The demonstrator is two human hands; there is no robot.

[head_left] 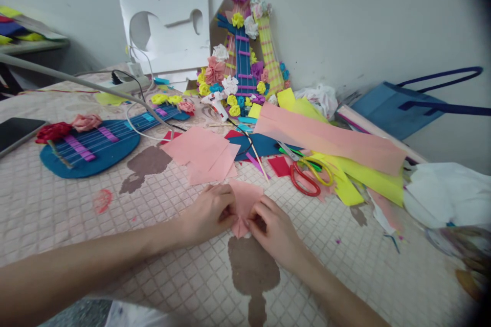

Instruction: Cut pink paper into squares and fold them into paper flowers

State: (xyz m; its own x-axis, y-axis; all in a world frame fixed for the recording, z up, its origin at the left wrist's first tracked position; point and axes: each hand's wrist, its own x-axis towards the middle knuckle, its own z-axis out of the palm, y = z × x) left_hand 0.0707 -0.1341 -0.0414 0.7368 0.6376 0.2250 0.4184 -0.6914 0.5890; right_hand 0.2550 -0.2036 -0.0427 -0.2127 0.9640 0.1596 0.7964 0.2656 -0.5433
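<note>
A piece of pink crepe paper [246, 195] is pinched between my two hands just above the tabletop, its lower end gathered to a folded point. My left hand [213, 210] is closed on its left side, and my right hand [270, 222] is closed on its right side. Behind them lies a loose stack of pink paper squares [203, 153]. To the right of the stack rest red-and-yellow-handled scissors [307, 176] among paper scraps. A thin wooden stick [258, 157] lies between stack and scissors.
A blue paper guitar [111, 143] with paper roses lies at left. Flower-covered guitars [243, 56] lean on the wall behind a white glue gun [216, 104]. Long pink paper [330, 135] and yellow strips [351, 186] spread to the right. A grey rod [88, 84] crosses the left side.
</note>
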